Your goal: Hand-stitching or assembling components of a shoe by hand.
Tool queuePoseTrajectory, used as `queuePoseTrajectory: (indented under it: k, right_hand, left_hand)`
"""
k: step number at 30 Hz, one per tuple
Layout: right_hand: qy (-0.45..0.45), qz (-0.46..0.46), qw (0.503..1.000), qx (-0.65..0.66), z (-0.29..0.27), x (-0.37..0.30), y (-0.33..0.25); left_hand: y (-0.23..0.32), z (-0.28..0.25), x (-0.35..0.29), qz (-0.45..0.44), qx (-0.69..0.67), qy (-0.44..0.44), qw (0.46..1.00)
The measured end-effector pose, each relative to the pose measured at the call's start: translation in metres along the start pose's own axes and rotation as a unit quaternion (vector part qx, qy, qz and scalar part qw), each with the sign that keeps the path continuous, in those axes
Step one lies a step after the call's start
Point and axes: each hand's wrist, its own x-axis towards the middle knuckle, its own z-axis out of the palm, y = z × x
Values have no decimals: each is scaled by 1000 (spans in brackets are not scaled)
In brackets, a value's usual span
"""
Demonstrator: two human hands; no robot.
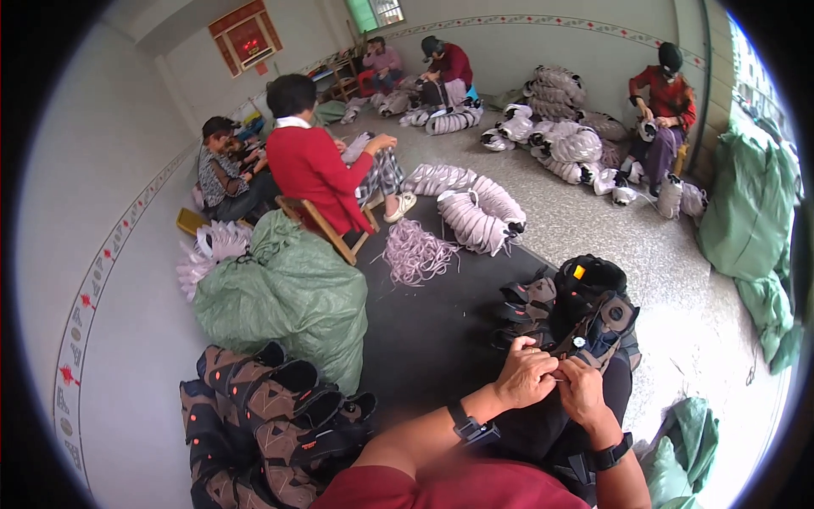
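Observation:
My left hand (527,375) and my right hand (583,392) meet above my lap, fingers closed in a pinch close together. A thin pale sliver shows between the fingertips; it is too small to name. Just beyond the fingers is a brown and dark blue shoe upper (612,318) with a small round white dial (579,342). Whether my fingers also grip its edge is hidden. More dark uppers (530,299) are bunched to its left, and behind it stands a black one (593,273) with a yellow tag.
Stacked brown shoe uppers (271,399) lie at lower left, below a full green sack (284,293). Loose pale laces (417,253) and tied bundles (483,212) rest ahead. A person in red (318,161) sits on a wooden chair. Green sacks (746,204) stand at right.

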Motion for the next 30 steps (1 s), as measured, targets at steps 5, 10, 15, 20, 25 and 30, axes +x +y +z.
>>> queuePoseTrajectory:
  k: [5,10,15,20,25,30]
  right_hand:
    - [-3,11,998,-61,6,-1,3]
    - [-16,9,996,-85,5,-1,5]
    - [-18,14,994,-109,10,-4,9]
    - [3,-16,994,-105,12,-6,15]
    - [17,-13,993,-115,19,-9,17]
    - [-31,26,990,-134,16,-10,12]
  left_hand:
    - [-1,2,-4,-25,-6,-24,999]
    - [-3,9,-8,-85,-30,-65,994]
    - [-8,15,-9,-100,-28,-95,990]
    - [-6,19,-8,-55,-20,-48,997]
    - [-4,20,-12,-97,-31,-59,993]
    - [1,20,-13,-112,-51,-47,991]
